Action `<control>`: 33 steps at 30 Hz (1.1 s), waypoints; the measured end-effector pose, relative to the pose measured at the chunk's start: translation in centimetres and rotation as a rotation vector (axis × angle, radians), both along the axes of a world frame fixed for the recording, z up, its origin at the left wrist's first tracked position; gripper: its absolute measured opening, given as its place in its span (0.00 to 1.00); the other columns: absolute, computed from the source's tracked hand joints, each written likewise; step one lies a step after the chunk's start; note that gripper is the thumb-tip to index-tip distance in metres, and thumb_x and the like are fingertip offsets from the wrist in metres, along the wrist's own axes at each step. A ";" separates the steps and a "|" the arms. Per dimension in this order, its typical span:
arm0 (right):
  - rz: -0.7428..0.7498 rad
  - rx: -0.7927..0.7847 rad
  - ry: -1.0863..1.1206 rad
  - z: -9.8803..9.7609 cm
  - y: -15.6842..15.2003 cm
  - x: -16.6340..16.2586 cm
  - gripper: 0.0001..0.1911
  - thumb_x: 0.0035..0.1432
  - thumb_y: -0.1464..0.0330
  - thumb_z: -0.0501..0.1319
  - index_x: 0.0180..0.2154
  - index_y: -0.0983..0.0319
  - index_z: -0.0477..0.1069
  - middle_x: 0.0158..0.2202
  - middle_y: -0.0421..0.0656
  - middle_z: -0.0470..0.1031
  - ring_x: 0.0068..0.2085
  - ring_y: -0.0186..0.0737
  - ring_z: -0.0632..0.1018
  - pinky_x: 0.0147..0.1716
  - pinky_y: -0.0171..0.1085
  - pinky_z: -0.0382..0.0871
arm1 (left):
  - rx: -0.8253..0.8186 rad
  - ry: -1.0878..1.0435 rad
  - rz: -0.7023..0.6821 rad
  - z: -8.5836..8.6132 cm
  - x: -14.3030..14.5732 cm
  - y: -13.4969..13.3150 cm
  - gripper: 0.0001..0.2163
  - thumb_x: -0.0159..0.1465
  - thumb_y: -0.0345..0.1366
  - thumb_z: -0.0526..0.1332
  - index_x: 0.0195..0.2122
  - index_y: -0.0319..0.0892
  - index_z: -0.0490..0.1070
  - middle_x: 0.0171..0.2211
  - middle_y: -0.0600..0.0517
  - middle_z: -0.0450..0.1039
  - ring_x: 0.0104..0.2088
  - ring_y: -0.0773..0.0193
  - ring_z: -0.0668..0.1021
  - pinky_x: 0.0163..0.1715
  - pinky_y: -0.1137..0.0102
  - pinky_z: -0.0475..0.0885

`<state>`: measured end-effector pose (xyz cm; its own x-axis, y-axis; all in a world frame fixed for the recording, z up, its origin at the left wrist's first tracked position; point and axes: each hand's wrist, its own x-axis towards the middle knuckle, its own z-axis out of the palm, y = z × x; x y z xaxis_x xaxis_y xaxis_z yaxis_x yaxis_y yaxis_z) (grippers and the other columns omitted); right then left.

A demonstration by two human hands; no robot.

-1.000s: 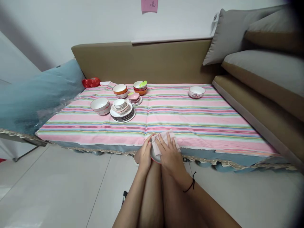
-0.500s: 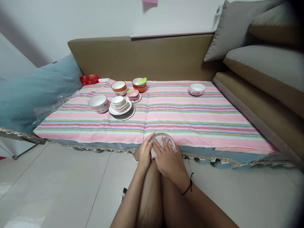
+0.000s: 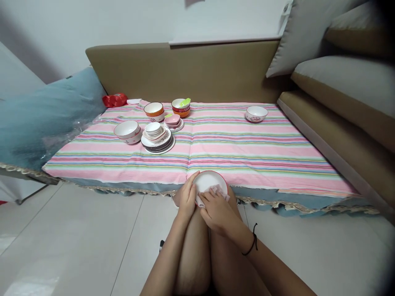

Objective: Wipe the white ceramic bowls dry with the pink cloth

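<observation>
A white bowl with a red rim [image 3: 208, 177] rests on my knees, its inside facing up. My left hand [image 3: 187, 196] grips its left edge, fingers along the rim. Inside the bowl, my right hand [image 3: 216, 207] presses a crumpled pale pink cloth [image 3: 222, 191] against the lower right part with bent fingers. The bowl's underside is hidden. A dark cord circles my right wrist.
A striped cloth [image 3: 247, 152] covers the sofa seat ahead. On its left stand stacked plates [image 3: 166, 147], small dishes [image 3: 153, 128], pink bowls [image 3: 172, 119] and larger bowls [image 3: 128, 130]. A single bowl [image 3: 256, 114] stands at right, near stacked cushions [image 3: 342, 78].
My right hand has drawn the cloth from the middle of the bowl toward me and to its lower right, baring the white inside. My left hand keeps its hold.
</observation>
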<state>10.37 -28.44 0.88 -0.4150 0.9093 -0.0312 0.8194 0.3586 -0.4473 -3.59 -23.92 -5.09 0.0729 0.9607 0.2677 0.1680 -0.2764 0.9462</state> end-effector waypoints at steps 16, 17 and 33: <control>0.087 0.327 -0.330 -3.0 -1.4 0.2 0.22 0.59 0.80 0.51 0.53 0.63 0.67 0.41 0.47 0.76 0.43 0.48 0.76 0.55 0.53 0.62 | -0.120 -0.052 0.072 1.6 1.3 0.6 0.17 0.68 0.44 0.52 0.50 0.43 0.72 0.53 0.47 0.74 0.55 0.57 0.72 0.59 0.62 0.62; 0.089 0.337 -0.339 -2.9 -1.4 0.3 0.22 0.59 0.81 0.52 0.53 0.63 0.67 0.40 0.47 0.77 0.43 0.48 0.76 0.55 0.53 0.62 | -0.130 -0.055 0.081 1.7 1.3 0.6 0.17 0.68 0.44 0.52 0.50 0.43 0.72 0.53 0.47 0.74 0.55 0.57 0.72 0.58 0.62 0.62; 0.186 0.287 -0.154 -0.9 -2.3 2.3 0.14 0.62 0.75 0.54 0.46 0.62 0.73 0.37 0.47 0.79 0.41 0.46 0.77 0.50 0.48 0.65 | -0.099 0.057 0.120 1.1 0.8 -0.4 0.17 0.69 0.44 0.49 0.49 0.45 0.72 0.49 0.49 0.75 0.51 0.56 0.75 0.53 0.63 0.66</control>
